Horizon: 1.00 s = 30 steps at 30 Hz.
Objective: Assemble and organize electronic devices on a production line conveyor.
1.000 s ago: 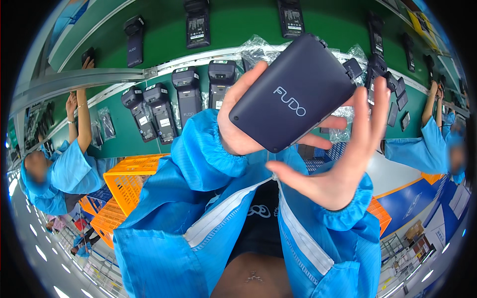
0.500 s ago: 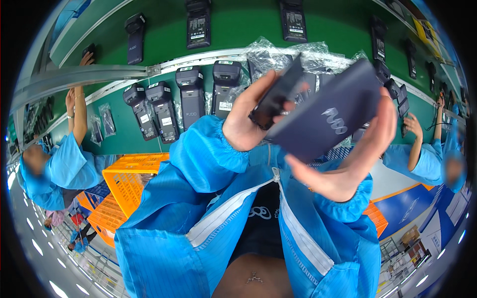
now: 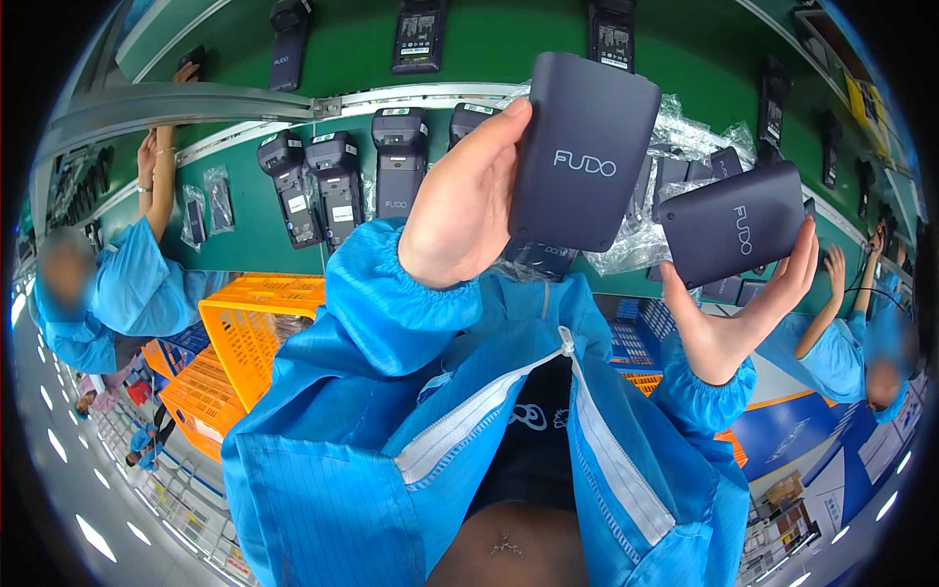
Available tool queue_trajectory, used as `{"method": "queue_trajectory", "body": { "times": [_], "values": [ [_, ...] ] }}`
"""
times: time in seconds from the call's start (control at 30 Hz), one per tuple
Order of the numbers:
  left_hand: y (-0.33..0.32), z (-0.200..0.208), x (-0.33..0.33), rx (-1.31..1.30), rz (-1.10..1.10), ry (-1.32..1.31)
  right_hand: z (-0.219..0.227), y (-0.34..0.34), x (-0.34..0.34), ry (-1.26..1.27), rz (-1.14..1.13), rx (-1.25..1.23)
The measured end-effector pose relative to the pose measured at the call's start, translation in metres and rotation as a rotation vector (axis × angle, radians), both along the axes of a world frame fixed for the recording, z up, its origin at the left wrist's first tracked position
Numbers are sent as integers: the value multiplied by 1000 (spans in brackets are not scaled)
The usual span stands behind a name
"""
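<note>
Dark covers sit apart: one [image 3: 585, 152] in the left hand [image 3: 468, 210], the other [image 3: 734, 225] in the right hand [image 3: 729, 318].

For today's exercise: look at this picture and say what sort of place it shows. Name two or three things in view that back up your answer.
Most likely an electronics assembly line. Rows of dark handheld devices lie on a green workbench, workers in matching blue smocks sit alongside, and orange crates stand by. The left hand and right hand each hold a dark cover.

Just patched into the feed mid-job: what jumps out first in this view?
Two dark slate-coloured device covers fill the upper middle: the left hand holds one cover upright, and the right hand holds a second cover beside it, tilted. Behind them, a green bench carries rows of dark handheld terminals and crumpled clear bags; an orange crate sits lower left.
</note>
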<state>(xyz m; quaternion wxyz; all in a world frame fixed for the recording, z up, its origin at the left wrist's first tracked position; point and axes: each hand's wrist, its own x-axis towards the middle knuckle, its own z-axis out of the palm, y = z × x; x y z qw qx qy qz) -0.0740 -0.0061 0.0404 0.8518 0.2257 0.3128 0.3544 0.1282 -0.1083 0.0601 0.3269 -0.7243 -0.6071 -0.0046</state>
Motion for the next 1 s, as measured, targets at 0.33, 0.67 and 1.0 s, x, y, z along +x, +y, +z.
{"method": "queue_trajectory", "body": {
  "times": [0.33, 0.67, 1.0],
  "values": [
    [-4, 2, -5, -68, -18, -129, 0, -2, -2, 144, 141, -42],
    [-4, 4, -16, -38, -53, -272, -2, 1, 0, 224, 351, -66],
    [-3, 0, -22, -63, 37, -190, -4, 6, -1, 265, 351, -46]
  ]
}}
